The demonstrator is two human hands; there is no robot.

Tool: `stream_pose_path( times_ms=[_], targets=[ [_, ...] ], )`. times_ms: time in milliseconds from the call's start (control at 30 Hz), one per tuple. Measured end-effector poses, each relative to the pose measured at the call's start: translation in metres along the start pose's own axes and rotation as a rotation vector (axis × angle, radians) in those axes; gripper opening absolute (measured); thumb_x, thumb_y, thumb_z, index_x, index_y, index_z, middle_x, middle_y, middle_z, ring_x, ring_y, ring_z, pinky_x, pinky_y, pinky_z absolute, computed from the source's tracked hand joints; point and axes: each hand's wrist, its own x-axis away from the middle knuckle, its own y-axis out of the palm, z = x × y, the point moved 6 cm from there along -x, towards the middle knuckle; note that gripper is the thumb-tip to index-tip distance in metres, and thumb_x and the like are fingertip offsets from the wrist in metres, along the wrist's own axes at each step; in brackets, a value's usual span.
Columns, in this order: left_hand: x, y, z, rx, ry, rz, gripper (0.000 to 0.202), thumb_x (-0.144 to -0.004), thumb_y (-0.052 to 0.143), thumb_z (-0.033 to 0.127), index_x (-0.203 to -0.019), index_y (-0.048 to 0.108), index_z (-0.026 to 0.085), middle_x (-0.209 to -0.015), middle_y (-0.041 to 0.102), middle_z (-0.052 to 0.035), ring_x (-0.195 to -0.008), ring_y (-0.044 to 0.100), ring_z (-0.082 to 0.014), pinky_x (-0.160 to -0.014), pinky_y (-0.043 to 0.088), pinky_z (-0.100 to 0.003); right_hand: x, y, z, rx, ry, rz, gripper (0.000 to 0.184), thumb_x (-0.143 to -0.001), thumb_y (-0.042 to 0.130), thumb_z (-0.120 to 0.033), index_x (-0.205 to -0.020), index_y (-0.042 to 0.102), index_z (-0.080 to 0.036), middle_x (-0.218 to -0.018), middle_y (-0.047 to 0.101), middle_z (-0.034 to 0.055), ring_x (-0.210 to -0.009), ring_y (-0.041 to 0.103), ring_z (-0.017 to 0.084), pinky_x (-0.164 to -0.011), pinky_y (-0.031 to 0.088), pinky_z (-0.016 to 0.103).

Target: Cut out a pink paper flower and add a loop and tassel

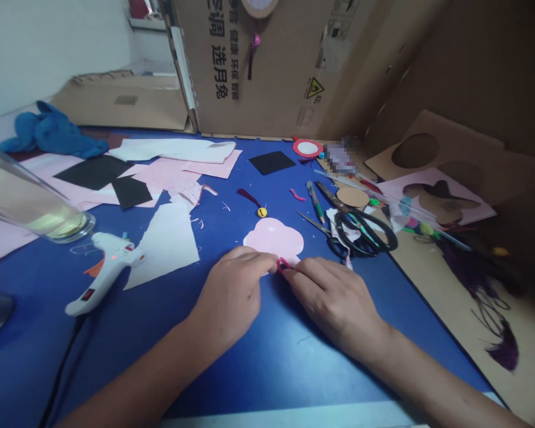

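Pinches a small magenta loop (283, 260) with left hand (233, 286) and right hand (332, 291), near pink cutout's (273, 236) closest edge.

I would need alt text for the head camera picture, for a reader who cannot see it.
The left hand and right hand pinch a small dark-pink loop at the near side of a pink scalloped paper shape on a blue table. A white glue gun is at left, scissors at right, and a yellow bell just beyond the paper.
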Motion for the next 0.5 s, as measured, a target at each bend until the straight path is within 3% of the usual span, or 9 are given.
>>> stream_pose_path(
  times_ms=[133, 300, 500],
  targets=[
    [-0.002, -0.001, -0.001, -0.042, 0.044, 0.022, 0.049, -0.091, 0.04, -0.007, -0.114, 0.074, 0.02, -0.124, 0.076, -0.0087, -0.113, 0.072, -0.0228, -0.1, 0.058, -0.038, 0.0, 0.0, 0.0, 0.01, 0.005, -0.002, 0.034, -0.115, 0.046, -0.015, -0.095, 0.074, -0.015, -0.081, 0.067, 0.0052, -0.073, 0.054, 0.021, -0.066, 0.035, 0.038],
    [-0.002, 0.006, -0.004, -0.126, 0.082, -0.017, 0.048, -0.093, 0.039, -0.005, -0.111, 0.078, 0.018, -0.117, 0.072, -0.0103, -0.106, 0.07, -0.0233, -0.094, 0.059, -0.039, 0.0, 0.0, 0.0, 0.015, 0.011, -0.001, 0.035, -0.116, 0.045, -0.015, -0.095, 0.074, -0.015, -0.081, 0.068, 0.0056, -0.073, 0.053, 0.021, -0.066, 0.034, 0.038],
    [-0.001, 0.009, -0.002, -0.231, 0.16, 0.015, 0.048, -0.097, 0.039, -0.003, -0.116, 0.079, 0.017, -0.114, 0.071, -0.0113, -0.1, 0.068, -0.0235, -0.088, 0.06, -0.039, 0.0, 0.0, 0.0, 0.021, 0.01, -0.007, 0.039, -0.117, 0.041, -0.016, -0.097, 0.074, -0.015, -0.083, 0.07, 0.0058, -0.073, 0.054, 0.021, -0.065, 0.035, 0.038]
  ],
)
